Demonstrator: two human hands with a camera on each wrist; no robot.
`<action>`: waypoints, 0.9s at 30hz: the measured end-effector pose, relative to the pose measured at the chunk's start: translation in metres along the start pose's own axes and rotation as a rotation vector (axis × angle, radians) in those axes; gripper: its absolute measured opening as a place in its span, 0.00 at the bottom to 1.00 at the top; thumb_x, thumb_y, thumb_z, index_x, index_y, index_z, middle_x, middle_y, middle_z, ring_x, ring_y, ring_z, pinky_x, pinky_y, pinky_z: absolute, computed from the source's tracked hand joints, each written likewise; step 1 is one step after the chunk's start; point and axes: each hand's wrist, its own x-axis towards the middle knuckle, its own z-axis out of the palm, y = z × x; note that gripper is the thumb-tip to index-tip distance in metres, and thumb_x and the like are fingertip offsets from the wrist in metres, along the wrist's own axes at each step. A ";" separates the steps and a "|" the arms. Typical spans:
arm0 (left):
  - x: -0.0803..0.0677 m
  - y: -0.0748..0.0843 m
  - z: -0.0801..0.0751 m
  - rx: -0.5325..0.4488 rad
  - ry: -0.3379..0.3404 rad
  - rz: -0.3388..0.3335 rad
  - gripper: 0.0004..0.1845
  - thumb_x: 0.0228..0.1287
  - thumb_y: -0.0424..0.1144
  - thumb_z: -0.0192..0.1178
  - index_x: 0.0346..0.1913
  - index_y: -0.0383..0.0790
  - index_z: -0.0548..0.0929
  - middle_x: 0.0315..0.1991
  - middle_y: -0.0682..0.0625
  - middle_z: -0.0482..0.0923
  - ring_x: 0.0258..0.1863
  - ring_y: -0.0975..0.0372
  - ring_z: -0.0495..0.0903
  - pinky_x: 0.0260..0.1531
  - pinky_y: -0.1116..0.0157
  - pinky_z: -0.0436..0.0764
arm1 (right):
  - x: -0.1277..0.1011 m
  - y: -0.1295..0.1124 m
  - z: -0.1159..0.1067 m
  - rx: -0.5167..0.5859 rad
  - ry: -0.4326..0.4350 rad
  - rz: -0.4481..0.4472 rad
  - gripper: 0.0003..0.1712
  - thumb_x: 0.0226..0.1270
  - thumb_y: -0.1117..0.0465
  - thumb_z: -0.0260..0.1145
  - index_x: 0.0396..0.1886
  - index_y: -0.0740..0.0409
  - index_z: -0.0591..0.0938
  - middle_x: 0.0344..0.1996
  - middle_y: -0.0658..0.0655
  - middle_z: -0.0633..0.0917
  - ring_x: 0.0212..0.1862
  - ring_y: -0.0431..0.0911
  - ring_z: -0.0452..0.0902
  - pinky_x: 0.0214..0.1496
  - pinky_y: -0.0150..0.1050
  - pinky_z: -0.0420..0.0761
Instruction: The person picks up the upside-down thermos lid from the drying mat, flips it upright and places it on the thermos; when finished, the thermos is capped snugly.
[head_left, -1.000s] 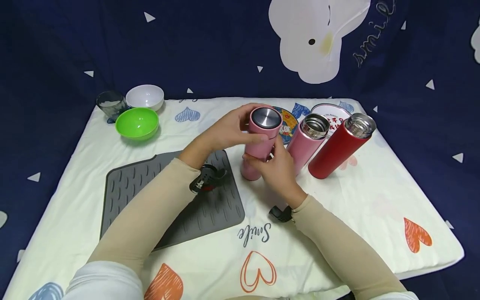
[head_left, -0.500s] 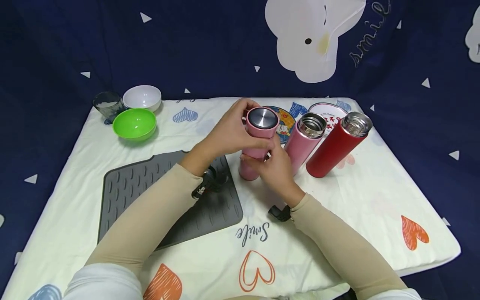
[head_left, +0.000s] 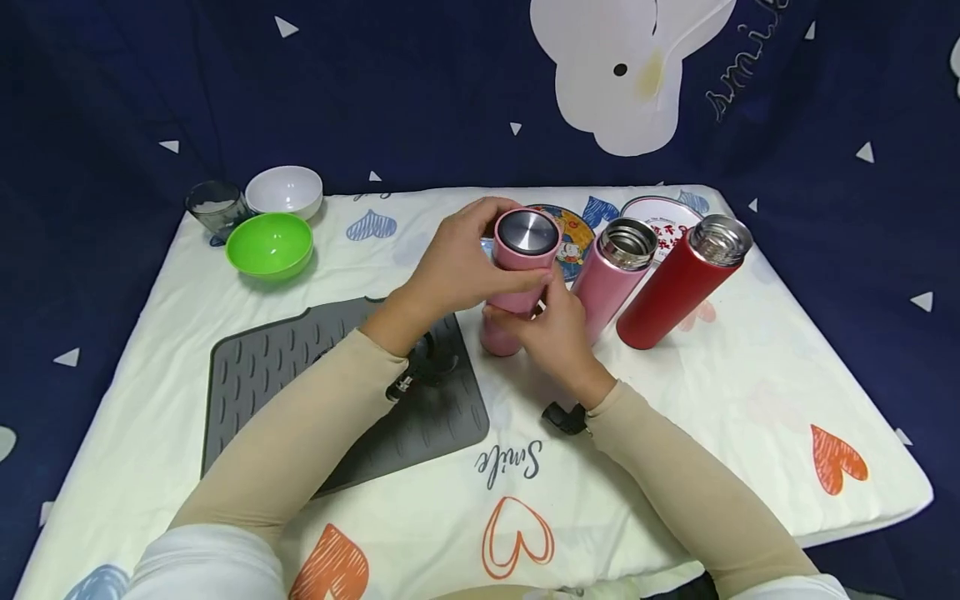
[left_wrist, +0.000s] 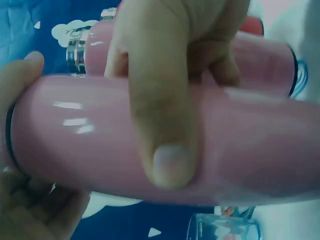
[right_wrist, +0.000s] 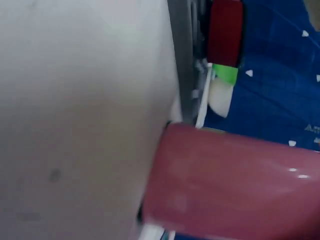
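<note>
A pink thermos bottle with a pink lid topped by a steel disc stands on the cloth, leaning slightly. My left hand grips it around the lid from the left, thumb across the front. Lower down, my right hand holds the body; in the left wrist view its thumb lies across the pink bottle. A second pink bottle and a red bottle, both lidless with bare steel necks, stand just to the right. In the right wrist view the held bottle fills the lower part.
A grey ribbed mat lies under my left forearm. At the back left are a green bowl, a white bowl and a dark glass. A colourful plate and a white plate lie behind the bottles.
My left hand has shifted and turned slightly around the lid, its thumb further right across the front. My right hand keeps its hold on the body, nearly still.
</note>
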 end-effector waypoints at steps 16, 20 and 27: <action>0.007 -0.014 -0.012 -0.227 -0.153 -0.008 0.36 0.51 0.31 0.74 0.65 0.35 0.74 0.56 0.47 0.74 0.55 0.58 0.76 0.56 0.61 0.74 | 0.001 -0.003 0.005 0.122 -0.003 0.028 0.46 0.52 0.49 0.79 0.66 0.49 0.63 0.56 0.47 0.77 0.54 0.38 0.74 0.57 0.40 0.75; -0.001 -0.009 -0.023 -0.148 -0.193 -0.051 0.42 0.55 0.35 0.71 0.72 0.41 0.63 0.62 0.49 0.70 0.60 0.60 0.71 0.57 0.60 0.73 | -0.003 -0.006 0.004 0.139 -0.039 0.031 0.52 0.54 0.50 0.77 0.72 0.49 0.56 0.63 0.50 0.70 0.63 0.41 0.67 0.64 0.43 0.68; -0.060 -0.009 -0.082 0.283 -0.168 -0.221 0.40 0.56 0.53 0.71 0.70 0.47 0.68 0.62 0.52 0.71 0.59 0.57 0.71 0.57 0.56 0.70 | -0.059 -0.024 -0.026 0.064 -0.098 0.033 0.55 0.57 0.58 0.76 0.76 0.53 0.51 0.68 0.55 0.61 0.68 0.49 0.61 0.68 0.49 0.65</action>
